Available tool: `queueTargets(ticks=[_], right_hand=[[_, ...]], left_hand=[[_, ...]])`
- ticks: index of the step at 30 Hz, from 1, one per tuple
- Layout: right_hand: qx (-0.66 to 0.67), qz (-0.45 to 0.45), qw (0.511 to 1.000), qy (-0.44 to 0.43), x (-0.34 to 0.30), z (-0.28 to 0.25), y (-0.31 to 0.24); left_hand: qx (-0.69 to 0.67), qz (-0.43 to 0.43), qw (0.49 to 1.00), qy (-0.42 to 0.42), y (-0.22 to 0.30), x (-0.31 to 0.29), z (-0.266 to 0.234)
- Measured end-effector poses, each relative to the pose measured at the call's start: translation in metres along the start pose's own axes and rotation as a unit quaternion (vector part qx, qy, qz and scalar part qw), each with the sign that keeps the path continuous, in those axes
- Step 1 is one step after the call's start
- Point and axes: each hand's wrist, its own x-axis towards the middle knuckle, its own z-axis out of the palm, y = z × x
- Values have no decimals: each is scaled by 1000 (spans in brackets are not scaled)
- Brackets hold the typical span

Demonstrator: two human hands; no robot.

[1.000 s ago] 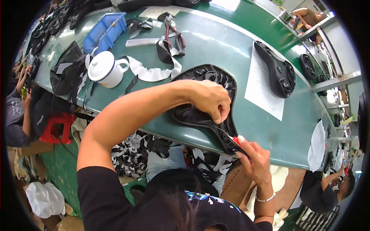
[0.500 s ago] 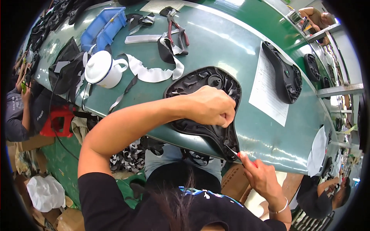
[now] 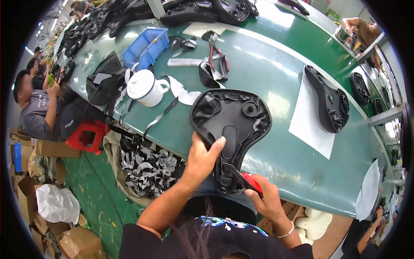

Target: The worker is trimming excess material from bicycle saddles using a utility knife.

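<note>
Green floor [image 3: 101, 190], green worktable [image 3: 280, 134]; at its near edge an upturned bicycle saddle [image 3: 228, 131] runs near to far, nose nearest; left hand [image 3: 200, 159] pinches its side, right hand [image 3: 269, 199] grips a utility knife [image 3: 251, 181].

A mug [image 3: 146, 89] stands near a blue bin [image 3: 152, 52].

The black saddle [image 3: 228, 123] is hiding fingers of the left hand [image 3: 201, 160]. The right hand [image 3: 269, 198] is covering part of the red-handled knife [image 3: 251, 181].
</note>
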Motion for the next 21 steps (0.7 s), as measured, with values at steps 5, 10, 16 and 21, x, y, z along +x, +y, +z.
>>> queueTargets(ticks=[5,10,16,21], right_hand=[[130,153,954,222,-5,-34,16],[139,152,962,179,11,-20,25],[99,186,971,112,21,-39,18],[-142,11,984,110,35,-66,23]], left_hand=[[363,42,888,-281,54,59,-47],[346,423,819,-173,62,67,-11],[475,375,790,-98,63,51,35],[344,371,842,-187,56,52,23]])
